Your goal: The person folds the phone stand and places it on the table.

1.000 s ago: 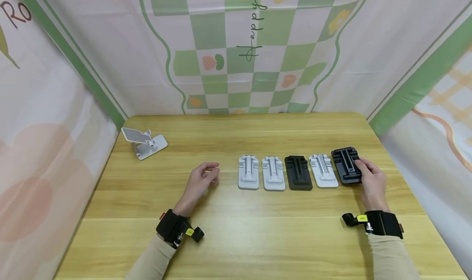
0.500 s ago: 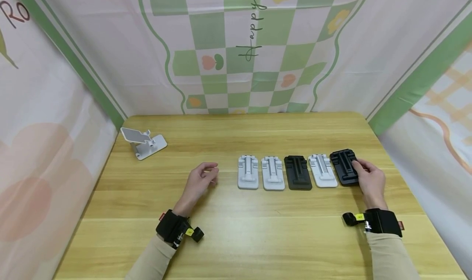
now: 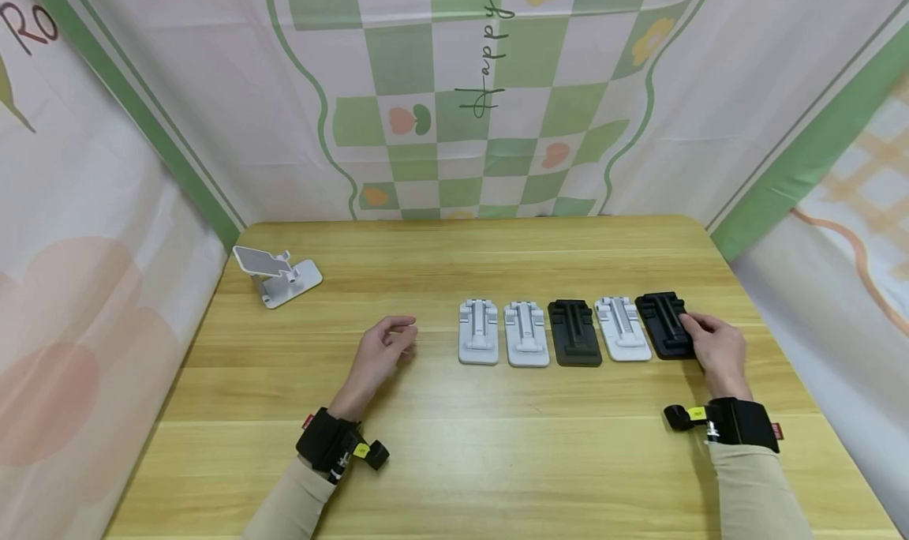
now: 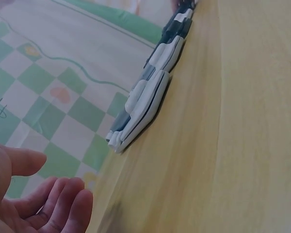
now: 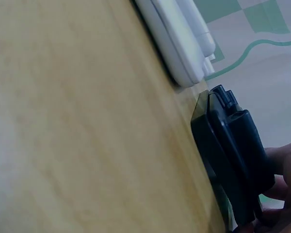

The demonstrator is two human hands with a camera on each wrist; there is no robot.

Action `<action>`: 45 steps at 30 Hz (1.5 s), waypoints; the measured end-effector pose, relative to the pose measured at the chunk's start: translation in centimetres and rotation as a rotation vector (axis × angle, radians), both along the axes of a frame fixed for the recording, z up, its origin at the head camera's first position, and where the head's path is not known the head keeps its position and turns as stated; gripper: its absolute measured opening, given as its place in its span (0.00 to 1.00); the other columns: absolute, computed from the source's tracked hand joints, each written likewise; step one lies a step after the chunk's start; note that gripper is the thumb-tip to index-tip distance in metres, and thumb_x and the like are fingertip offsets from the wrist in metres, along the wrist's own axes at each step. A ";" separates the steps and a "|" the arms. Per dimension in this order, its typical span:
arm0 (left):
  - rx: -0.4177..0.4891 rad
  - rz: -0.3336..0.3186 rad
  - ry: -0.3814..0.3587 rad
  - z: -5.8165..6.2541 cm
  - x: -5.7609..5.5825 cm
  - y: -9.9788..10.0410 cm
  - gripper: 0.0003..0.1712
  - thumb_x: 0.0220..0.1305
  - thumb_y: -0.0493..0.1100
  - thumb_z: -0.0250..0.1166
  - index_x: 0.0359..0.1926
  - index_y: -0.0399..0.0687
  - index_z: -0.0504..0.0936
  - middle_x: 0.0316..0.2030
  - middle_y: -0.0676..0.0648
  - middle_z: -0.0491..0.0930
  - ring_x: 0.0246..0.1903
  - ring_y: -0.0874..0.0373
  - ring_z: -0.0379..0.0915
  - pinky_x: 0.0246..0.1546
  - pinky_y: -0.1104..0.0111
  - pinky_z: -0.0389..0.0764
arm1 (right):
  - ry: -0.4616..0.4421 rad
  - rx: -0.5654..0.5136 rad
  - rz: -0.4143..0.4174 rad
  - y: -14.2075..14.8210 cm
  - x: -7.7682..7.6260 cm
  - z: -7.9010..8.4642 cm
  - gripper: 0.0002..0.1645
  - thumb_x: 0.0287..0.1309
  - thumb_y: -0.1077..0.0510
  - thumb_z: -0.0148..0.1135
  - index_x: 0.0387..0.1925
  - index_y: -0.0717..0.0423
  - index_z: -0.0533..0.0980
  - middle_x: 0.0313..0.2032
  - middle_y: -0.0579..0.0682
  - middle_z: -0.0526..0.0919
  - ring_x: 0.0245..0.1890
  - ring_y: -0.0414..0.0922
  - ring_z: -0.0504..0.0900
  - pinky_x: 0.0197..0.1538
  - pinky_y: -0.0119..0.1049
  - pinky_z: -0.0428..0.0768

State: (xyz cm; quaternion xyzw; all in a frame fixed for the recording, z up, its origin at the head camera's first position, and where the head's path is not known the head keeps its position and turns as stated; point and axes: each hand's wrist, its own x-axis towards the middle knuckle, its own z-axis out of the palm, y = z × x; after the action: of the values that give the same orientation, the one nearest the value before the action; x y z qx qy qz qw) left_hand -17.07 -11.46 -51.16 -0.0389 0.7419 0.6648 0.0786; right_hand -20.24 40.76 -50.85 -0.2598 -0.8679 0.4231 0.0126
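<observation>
At the right end of a row of folded phone stands, my right hand [image 3: 719,349] pinches the side of a black phone stand [image 3: 664,324], thumb on top. The right wrist view shows this black stand [image 5: 230,150] at the tabletop, with part of the fingers cut off by the frame. Left of it lie a white stand [image 3: 623,328], another black stand [image 3: 574,332] and two more white stands, one of them at the left end [image 3: 478,331]. My left hand [image 3: 379,354] holds nothing; its fingers are loosely bent, left of the row.
An unfolded white phone stand [image 3: 278,275] stands near the table's back left corner. The wooden table [image 3: 497,461] meets a patterned cloth [image 3: 469,153] at the back, with more cloth hanging on both sides.
The black stand in my right hand has come down slightly and now appears flatter against the table, roughly level with the row. My left hand has shifted a little to the left.
</observation>
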 end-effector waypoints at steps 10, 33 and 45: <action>0.013 0.013 0.006 -0.4 -0.2 0.1 0.21 0.76 0.44 0.63 0.62 0.36 0.79 0.51 0.38 0.80 0.46 0.43 0.83 0.47 0.62 0.87 | 0.013 0.086 -0.014 0.1 -0.1 -0.2 0.30 0.79 0.48 0.48 0.68 0.66 0.72 0.68 0.69 0.71 0.69 0.65 0.68 0.69 0.59 0.69; -0.531 0.638 0.814 1.6 -3.9 -7.9 0.07 0.67 0.33 0.67 0.40 0.30 0.85 0.44 0.32 0.79 0.47 0.37 0.77 0.50 0.53 0.78 | 0.007 0.054 0.048 -0.3 0.4 -0.4 0.35 0.80 0.46 0.40 0.72 0.67 0.66 0.67 0.71 0.70 0.63 0.63 0.70 0.59 0.54 0.72; -0.641 0.786 0.861 2.6 -5.9 -12.7 0.15 0.65 0.38 0.68 0.48 0.31 0.81 0.56 0.27 0.71 0.59 0.34 0.67 0.65 0.48 0.62 | 0.138 0.071 0.098 -1.3 0.8 0.1 0.38 0.79 0.46 0.44 0.75 0.71 0.60 0.74 0.76 0.52 0.70 0.74 0.56 0.69 0.68 0.58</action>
State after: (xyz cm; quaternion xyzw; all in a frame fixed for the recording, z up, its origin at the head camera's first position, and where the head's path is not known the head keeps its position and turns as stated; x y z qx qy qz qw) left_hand -22.95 -24.17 -48.51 -0.0589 0.7986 0.3464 -0.4886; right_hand -19.49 39.49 -50.72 -0.1868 -0.8910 0.4092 0.0609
